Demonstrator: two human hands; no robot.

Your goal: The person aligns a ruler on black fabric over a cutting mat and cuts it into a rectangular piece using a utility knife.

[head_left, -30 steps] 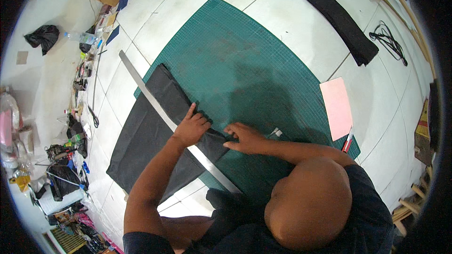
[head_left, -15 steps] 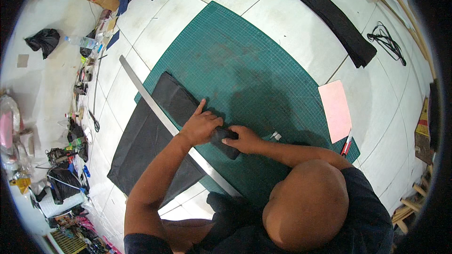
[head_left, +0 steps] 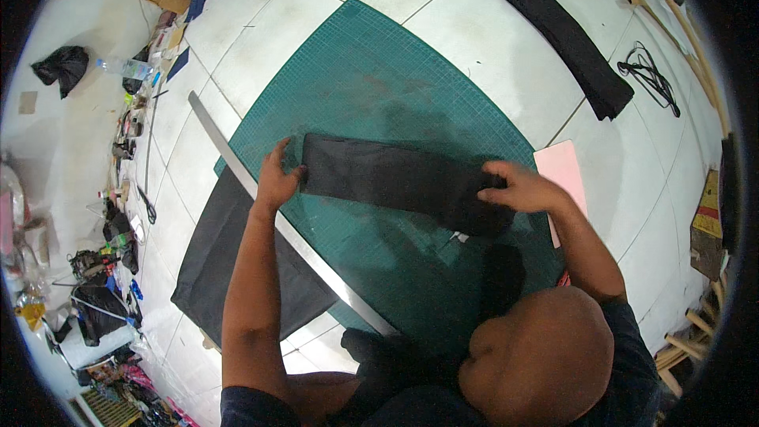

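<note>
A folded strip of black fabric (head_left: 371, 178) stretches across the green cutting mat (head_left: 348, 71). At its right end, my right hand (head_left: 518, 186) grips the cloth between thumb and fingers. My left hand (head_left: 278, 178) is beside the left end, fingers spread, with the thumb close against the cloth's edge; whether it touches is hard to see. Under my left forearm, a long steel ruler (head_left: 296, 239) lies slantwise over a larger black fabric piece (head_left: 245, 261). A small white item (head_left: 459, 236) sticks out below the strip.
A pink card (head_left: 563, 174) lies at the mat's right edge, partly behind my right forearm. Farther off on the tiles are a stack of black strips (head_left: 553, 35) and a black cord (head_left: 652, 79). Scissors (head_left: 147, 205) and assorted clutter line the left wall.
The black strip has come off the larger fabric and ruler and now lies across the mat. My right hand moved right with one end; my left hand moved left and opened.
</note>
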